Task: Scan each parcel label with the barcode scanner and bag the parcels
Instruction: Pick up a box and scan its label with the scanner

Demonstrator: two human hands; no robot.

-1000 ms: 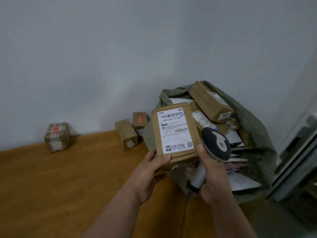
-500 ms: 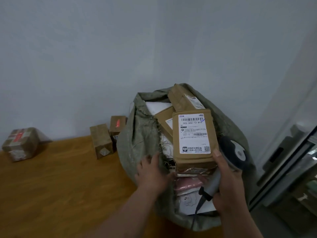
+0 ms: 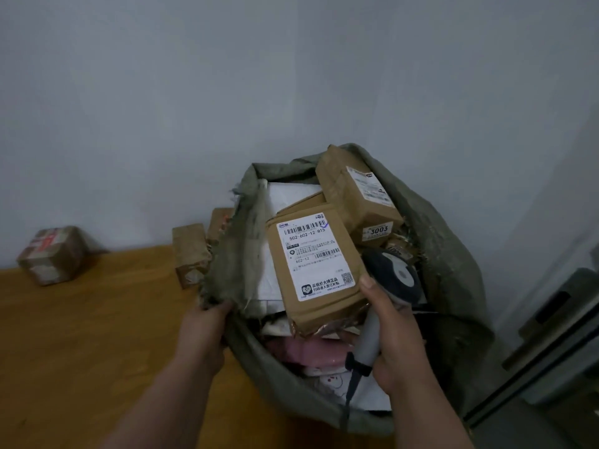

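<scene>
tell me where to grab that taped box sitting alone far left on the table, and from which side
Take the taped box across its two upright side faces, coming down from above and in front. It stands apart on the wooden table with open space on both sides, while its back is close to the wall, so a rear approach looks blocked. The tape may be slick, so grip the cardboard.

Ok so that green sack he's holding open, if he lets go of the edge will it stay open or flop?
The sack looks like soft woven cloth; its frayed rim sags where the left hand grips it, so it would probably flop inward. The parcels heaped inside likely prop it partly open and make it heavy to drag.
</scene>
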